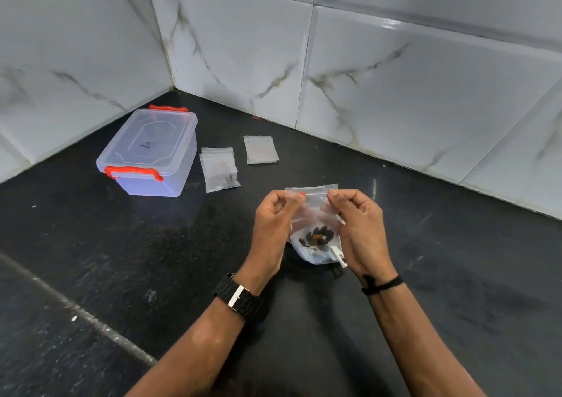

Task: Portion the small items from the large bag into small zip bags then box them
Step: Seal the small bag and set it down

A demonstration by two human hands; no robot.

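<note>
While I pinch the top edge of the clear plastic zip bag [314, 229] between my left hand [275, 214] and right hand [359, 223], above the black stone counter [121, 259], a sharp pull could spill it. Dark small pieces [317, 234] sit low inside. Two flat clear zip bags [219, 168] and the closed translucent red-latched box [149, 153] lie well apart.

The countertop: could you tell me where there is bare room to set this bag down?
Bare countertop lies right of the right hand, and left of the left hand, in front of the box. It is crowded between the box and the small zip bags.
</note>
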